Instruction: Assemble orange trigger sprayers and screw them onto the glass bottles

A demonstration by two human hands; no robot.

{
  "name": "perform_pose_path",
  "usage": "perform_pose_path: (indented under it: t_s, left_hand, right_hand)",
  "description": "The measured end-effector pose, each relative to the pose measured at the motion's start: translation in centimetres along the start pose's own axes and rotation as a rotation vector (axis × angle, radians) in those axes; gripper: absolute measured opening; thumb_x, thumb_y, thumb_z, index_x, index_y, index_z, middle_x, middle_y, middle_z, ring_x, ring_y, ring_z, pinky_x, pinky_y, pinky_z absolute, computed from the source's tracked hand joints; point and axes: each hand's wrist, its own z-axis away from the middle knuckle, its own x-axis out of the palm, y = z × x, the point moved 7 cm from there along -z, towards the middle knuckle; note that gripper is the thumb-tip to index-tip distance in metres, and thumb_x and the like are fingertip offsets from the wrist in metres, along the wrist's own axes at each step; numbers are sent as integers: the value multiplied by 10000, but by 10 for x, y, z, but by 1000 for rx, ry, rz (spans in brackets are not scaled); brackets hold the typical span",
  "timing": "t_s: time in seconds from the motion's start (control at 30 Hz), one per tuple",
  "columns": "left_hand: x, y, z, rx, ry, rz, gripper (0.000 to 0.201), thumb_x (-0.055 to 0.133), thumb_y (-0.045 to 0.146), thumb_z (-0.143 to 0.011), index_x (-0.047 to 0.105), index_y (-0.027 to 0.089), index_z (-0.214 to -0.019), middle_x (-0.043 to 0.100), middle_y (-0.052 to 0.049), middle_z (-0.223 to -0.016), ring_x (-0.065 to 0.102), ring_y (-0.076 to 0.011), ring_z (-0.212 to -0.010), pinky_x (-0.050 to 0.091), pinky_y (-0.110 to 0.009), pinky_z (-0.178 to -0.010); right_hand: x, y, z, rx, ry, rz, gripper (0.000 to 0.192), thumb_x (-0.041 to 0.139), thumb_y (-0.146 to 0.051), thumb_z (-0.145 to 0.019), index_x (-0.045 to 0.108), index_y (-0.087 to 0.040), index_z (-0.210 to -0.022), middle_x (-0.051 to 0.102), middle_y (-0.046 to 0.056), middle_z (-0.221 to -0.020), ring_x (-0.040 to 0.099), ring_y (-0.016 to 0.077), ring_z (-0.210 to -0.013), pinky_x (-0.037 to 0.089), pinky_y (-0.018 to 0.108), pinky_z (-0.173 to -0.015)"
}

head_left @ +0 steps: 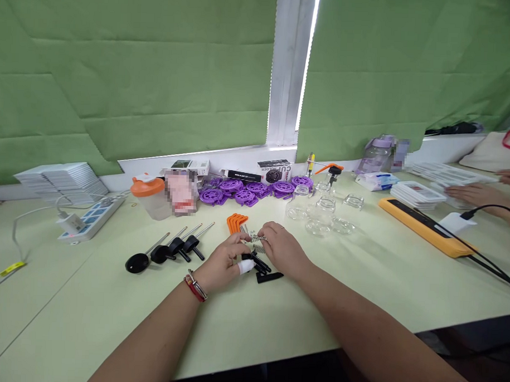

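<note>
The pale green table (360, 284) holds it all. Behind the hands stand clear glass jars (321, 210) and purple wheels (246, 192); to the left lie black long-stemmed parts (169, 249). The right hand (283, 249) and left hand (221, 262) meet over small black pieces (264, 270) — both pinch a thin metal spring (257, 239), lying sideways between their fingertips, just in front of the orange pieces (236, 221). Nothing blocks them.

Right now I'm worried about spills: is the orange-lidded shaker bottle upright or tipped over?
Upright. The shaker bottle stands on its base on the table, orange lid on top, beside the power strip.
</note>
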Motion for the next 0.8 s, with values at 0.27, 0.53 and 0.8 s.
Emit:
perform_pose_path:
  t_s: [0.27, 0.53, 0.8]
  left_hand:
    - [0, 2, 0, 30, -6, 23, 128, 600, 277, -810, 656, 182, -875, 535, -106, -1168, 547, -195, -979, 448, -317, -844]
    - [2, 2, -1, 30, -45, -43, 192, 571, 293, -830, 666, 165, -936, 594, -61, -866, 520, -156, -784, 428, -275, -722]
    - [3, 3, -2, 45, -54, -41, 194, 572, 324, -830, 664, 167, -894, 600, -58, -849, 522, -160, -781, 429, -281, -730]
  right_hand:
    - [13, -14, 5, -95, -112, 22, 256, 380, -150, -911, 556, -159, -1097, 646, 83, -973, 570, 188, -919, 387, 281, -756]
    - [6, -14, 7, -105, -53, -66, 304, 405, -120, -879, 532, -157, -1152, 637, 69, -939, 558, 178, -847, 399, 269, -714]
    - [5, -10, 6, -65, -50, -261, 303, 413, -118, -878, 585, -176, -1121, 656, 71, -977, 580, 176, -886, 426, 280, -787]
